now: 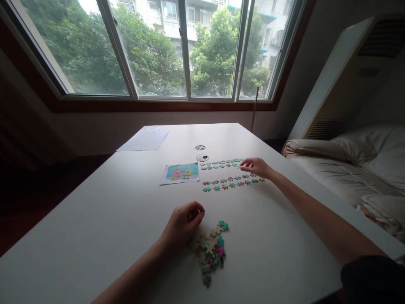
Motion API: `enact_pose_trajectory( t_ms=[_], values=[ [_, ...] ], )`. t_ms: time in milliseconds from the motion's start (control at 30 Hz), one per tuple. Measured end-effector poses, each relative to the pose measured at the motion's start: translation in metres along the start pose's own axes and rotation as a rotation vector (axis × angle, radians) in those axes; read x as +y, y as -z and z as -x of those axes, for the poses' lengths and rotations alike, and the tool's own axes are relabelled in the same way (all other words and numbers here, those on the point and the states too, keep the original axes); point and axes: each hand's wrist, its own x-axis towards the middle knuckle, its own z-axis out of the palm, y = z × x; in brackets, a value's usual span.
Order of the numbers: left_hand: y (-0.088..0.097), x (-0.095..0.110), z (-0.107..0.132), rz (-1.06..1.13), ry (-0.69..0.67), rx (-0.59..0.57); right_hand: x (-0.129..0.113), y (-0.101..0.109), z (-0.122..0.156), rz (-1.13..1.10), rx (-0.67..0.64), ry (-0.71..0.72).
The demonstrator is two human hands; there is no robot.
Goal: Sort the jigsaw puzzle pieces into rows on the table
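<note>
Head view: what lies furthest left on the worktop (pixel 120 202)?

Some paper (pixel 142 140), flat at the far left edge. Next, nearer the middle, comes a printed picture (pixel 181 173) of cartoon figures on a blue-green ground.

And the left hand (pixel 184 218)?

It's nearer than the picture, at the upper left of the pile (pixel 210 247). Its fingers curl in toward the thumb; whether anything is inside them, I can't tell.

What comes next, going right?

Two discs (pixel 202 158), one behind the other, beyond the picture's right corner. Much nearer is that pile: jigsaw pieces heaped loosely, some showing plain tan, others teal, pink or green.

So not all the pieces are heaped?

No. Right of the picture, others lie spaced out in lines: an upper pair of rows (pixel 222 166), mostly pale and teal, and a lower pair of rows (pixel 232 185) with more red and yellow among the teal.

Where's the right hand (pixel 257 167)?

At the right end of the upper pair, fingertips pointing down at a teal piece. I can't tell whether they grip it or only touch it.

Anything further right?

A pale sofa (pixel 329 164), beside the worktop, with a tall cabinet (pixel 338 80) behind it.
</note>
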Motion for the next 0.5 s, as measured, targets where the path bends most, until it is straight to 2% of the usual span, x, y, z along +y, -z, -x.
enact_pose_trajectory(
  t_ms=[67,200,500],
  values=[
    [0.000,-0.001,-0.001,0.011,0.004,-0.002,0.016,0.005,-0.012,0.062,-0.030,-0.083],
    [-0.001,-0.001,-0.001,0.033,0.005,-0.007,0.035,0.005,-0.025,0.113,-0.025,-0.148],
    [0.001,0.004,-0.001,0.021,0.007,0.001,0.040,-0.009,-0.033,0.169,0.029,-0.189]
  ],
)
